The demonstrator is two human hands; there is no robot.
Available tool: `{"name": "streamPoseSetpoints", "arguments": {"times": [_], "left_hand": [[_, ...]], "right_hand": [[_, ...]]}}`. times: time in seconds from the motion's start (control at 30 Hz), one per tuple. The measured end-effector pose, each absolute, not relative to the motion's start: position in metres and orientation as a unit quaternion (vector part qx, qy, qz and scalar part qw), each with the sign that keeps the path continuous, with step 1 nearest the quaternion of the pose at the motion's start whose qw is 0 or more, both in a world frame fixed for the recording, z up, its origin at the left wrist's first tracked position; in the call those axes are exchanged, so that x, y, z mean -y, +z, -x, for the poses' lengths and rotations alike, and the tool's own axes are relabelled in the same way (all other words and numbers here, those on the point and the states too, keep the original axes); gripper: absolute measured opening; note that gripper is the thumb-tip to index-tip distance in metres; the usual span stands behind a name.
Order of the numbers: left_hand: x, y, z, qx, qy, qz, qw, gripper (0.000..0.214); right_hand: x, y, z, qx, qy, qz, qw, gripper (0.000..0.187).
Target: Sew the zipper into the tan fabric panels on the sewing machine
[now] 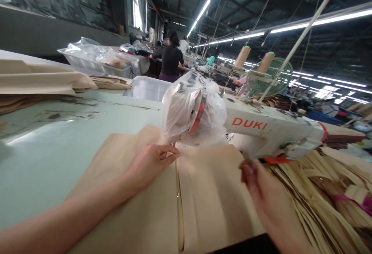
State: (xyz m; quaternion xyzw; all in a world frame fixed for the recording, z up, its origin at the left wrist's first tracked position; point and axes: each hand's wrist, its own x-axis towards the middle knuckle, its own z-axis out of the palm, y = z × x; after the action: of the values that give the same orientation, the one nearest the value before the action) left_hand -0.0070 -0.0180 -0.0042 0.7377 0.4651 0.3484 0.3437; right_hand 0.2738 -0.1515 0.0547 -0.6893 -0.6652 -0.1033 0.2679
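Beige fabric panels (215,192) lie under the sewing machine (247,122), whose head is wrapped in clear plastic. A narrow dark slit (178,203) with a small shiny spot runs down between the panels towards me. My left hand (154,163) rests over the left panel (116,168). Its thumb and finger are pinched together beside the needle area, and what lies between them is too small to name. My right hand (258,180) is raised near the right edge of the fabric, below the machine arm. Its fingers are closed around something small and dark, blurred by motion.
Folded beige fabric (43,77) is stacked at left on the pale green table (58,145). A white bin (151,88) stands behind the machine. More cut pieces (316,199) pile up at right. Thread cones (242,56) and a fan (273,77) stand beyond. A person (171,58) works ahead.
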Motion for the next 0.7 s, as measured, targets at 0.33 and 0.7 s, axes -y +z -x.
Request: {"name": "streamPoseSetpoints", "arguments": {"times": [0.33, 0.7], "left_hand": [[0.030, -0.005, 0.012, -0.353, 0.375, -0.855, 0.062, 0.028], [0.033, -0.002, 0.013, -0.330, 0.346, -0.877, -0.043, 0.035]], "right_hand": [[0.115, 0.035, -0.171, 0.683, -0.145, 0.711, 0.083, 0.018], [0.103, 0.034, -0.158, 0.701, -0.159, 0.690, 0.084, 0.010]]}}
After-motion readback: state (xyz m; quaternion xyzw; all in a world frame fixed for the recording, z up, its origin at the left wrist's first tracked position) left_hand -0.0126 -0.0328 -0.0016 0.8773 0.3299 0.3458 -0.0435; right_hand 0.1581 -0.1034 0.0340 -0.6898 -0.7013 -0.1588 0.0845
